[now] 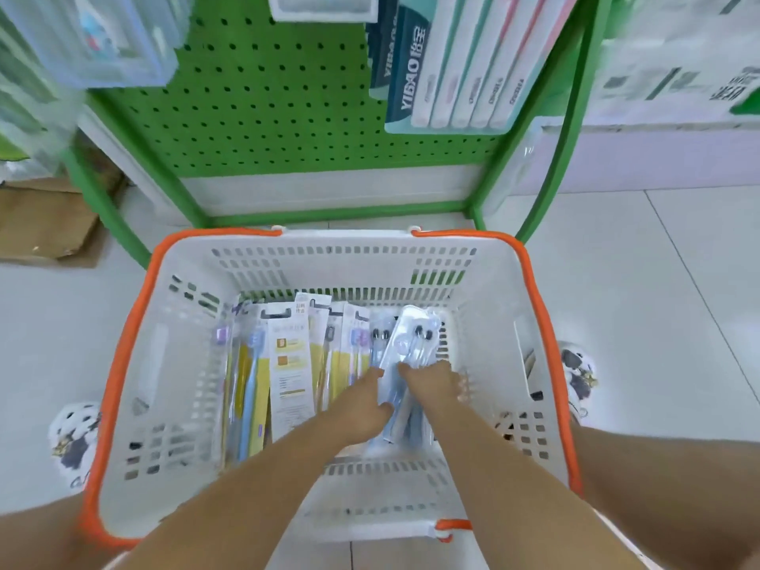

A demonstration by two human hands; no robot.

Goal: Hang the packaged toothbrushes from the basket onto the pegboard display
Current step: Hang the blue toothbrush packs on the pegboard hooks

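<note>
A clear toothbrush pack (405,355) is being pinched by both hands, left hand (362,409) and right hand (432,382), in the basket (135,322); it should be lifted flat, hang-hole kept free.

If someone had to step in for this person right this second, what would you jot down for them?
Left hand: down in the basket, touching the clear toothbrush pack; its grip is hidden.
Right hand: fingers curled on the same pack.
Other packs lie flat on the basket floor, left of the hands.
Pegboard: a multi-pack hangs at upper right; the middle holes are bare.
Done: nothing from this grab is hung.
Left: lift this pack, hang it, then hang the rest.
</note>
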